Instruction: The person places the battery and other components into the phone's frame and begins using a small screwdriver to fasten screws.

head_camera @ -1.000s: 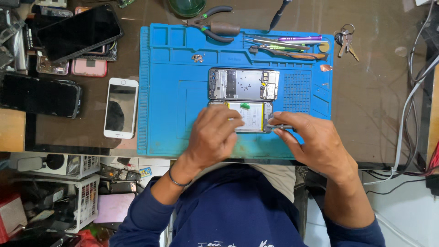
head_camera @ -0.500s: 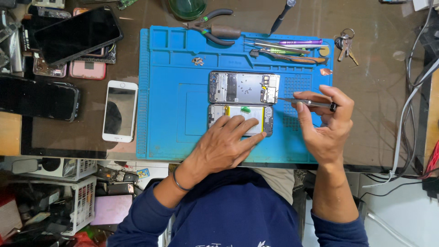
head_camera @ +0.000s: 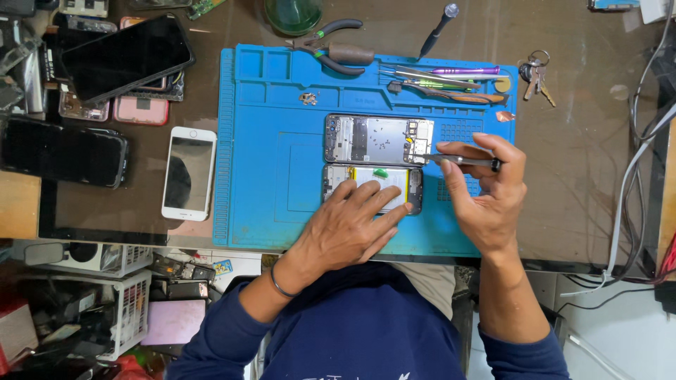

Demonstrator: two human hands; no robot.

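White phone [head_camera: 189, 173] lies screen-up on the brown table [head_camera: 577, 162], at 9 o'clock from the blue mat [head_camera: 260, 176], well apart from both hands.

Opened phone [head_camera: 373, 187] lies on the mat near its middle, long axis running 9 to 3 o'clock, insides facing up. Just past it at 12 o'clock, nearly touching, lies the phone frame [head_camera: 379, 139], long axis the same way.

Left hand [head_camera: 348, 229] rests flat on the opened phone, fingers spread wide, tips reaching toward 1 o'clock; it covers the near long edge, and the far edge and both short ends show. It presses down and grips nothing.

Right hand [head_camera: 486, 200] sits at 3 o'clock from both phones, fingers pinched narrow around tweezers [head_camera: 461, 161]. The tweezers lie level, tip pointing to 9 o'clock, at the frame's right end near its lower corner; whether tip touches frame I cannot tell.

Room: bare mat to 9 o'clock of the phones and at 6 o'clock of the right hand. Tool tray along the mat's far edge holds pliers [head_camera: 338, 49] and screwdrivers [head_camera: 451, 77]. Keys [head_camera: 535, 74] lie off the mat at 2 o'clock
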